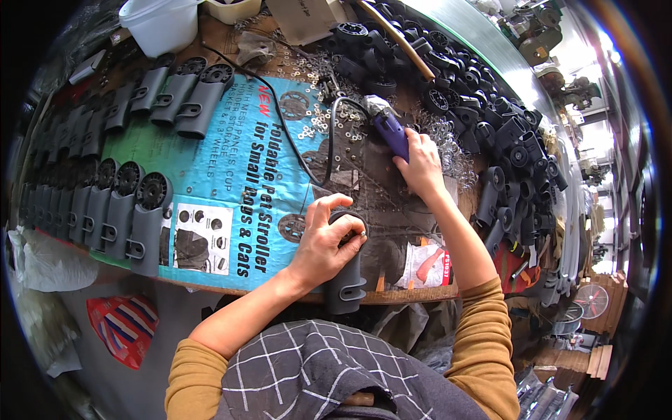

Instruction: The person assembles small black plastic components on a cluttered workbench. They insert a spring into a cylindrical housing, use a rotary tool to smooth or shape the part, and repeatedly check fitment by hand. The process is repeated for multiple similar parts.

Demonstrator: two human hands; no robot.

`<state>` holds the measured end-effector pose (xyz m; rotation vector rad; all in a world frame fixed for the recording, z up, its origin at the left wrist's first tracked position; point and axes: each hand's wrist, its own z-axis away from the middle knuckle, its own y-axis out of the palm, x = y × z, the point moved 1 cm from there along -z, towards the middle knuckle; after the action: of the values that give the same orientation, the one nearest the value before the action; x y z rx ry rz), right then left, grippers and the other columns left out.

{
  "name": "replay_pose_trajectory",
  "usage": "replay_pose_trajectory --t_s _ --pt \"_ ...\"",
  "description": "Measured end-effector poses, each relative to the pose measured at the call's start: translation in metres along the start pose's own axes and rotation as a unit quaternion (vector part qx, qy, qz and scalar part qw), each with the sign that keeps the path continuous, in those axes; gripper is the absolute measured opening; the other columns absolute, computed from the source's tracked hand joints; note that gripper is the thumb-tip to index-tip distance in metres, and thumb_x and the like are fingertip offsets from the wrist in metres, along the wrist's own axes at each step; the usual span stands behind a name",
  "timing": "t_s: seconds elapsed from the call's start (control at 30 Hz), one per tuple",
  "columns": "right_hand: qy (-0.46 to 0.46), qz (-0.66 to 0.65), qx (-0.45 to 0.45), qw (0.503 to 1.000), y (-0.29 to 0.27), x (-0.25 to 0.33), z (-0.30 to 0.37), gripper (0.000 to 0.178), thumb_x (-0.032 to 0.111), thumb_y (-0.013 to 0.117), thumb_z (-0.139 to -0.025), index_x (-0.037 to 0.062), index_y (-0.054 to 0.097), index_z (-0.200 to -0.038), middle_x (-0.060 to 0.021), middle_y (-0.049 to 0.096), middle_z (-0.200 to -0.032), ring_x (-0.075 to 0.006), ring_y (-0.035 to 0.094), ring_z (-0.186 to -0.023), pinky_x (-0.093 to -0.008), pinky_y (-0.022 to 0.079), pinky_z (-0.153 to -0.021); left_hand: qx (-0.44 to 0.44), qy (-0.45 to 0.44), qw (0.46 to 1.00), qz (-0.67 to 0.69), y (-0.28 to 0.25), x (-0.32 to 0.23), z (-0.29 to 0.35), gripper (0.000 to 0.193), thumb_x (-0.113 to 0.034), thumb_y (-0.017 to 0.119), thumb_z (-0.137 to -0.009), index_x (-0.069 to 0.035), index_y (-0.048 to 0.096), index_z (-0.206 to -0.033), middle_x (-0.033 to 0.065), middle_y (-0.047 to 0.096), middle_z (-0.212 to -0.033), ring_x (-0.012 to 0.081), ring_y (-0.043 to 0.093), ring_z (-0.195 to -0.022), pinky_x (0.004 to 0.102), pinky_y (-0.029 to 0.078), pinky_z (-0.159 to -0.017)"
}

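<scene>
My left hand (pixel 323 245) rests over a dark grey wheel bracket (pixel 344 285) at the table's near edge. Its thumb and finger are pinched on a small metal fastener (pixel 363 234); whether this is a nut or a screw I cannot tell. The bracket's wheel is mostly hidden under the fingers. To the right and farther off, my right hand (pixel 423 166) grips a purple corded electric screwdriver (pixel 392 136). Its front end points away from me, and a black cord (pixel 331 143) loops to its left.
Finished-looking wheel brackets (pixel 145 231) stand in two rows at the left on blue printed cardboard (pixel 203 171). Nuts (pixel 315 115) lie scattered beyond my hands, with a heap of screws (pixel 451 150) right. Black wheel parts (pixel 511 140) pile at the right; a white tub (pixel 161 28) stands far left.
</scene>
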<state>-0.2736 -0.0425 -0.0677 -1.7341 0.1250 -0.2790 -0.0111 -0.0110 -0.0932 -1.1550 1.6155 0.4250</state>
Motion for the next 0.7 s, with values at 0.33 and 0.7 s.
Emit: replay_pose_trajectory --t_s 0.33,0.7 --pt "0.099 -0.491 -0.089 0.861 -0.072 0.021 0.043 0.060 0.007 0.073 -0.071 0.0032 0.042 -0.122 -0.0062 0.055 -0.097 -0.0154 0.059 -0.082 -0.0308 0.051 -0.074 -0.001 0.000 1.000 -0.013 0.000 0.000 0.000 0.014 -0.012 0.075 -0.078 -0.011 0.068 -0.090 0.0126 0.048 -0.125 0.0317 0.042 -0.118 0.0432 0.033 -0.102" --pt "0.036 -0.809 -0.211 0.547 -0.094 0.071 0.081 0.056 0.045 0.065 -0.084 0.0107 0.040 -0.121 -0.0135 0.057 -0.084 -0.0249 0.060 -0.068 -0.0391 0.053 -0.066 -0.012 0.001 1.000 -0.009 0.000 0.000 0.000 0.014 -0.011 0.074 -0.078 -0.012 0.068 -0.090 0.0126 0.049 -0.123 0.0317 0.043 -0.116 0.0428 0.033 -0.101"
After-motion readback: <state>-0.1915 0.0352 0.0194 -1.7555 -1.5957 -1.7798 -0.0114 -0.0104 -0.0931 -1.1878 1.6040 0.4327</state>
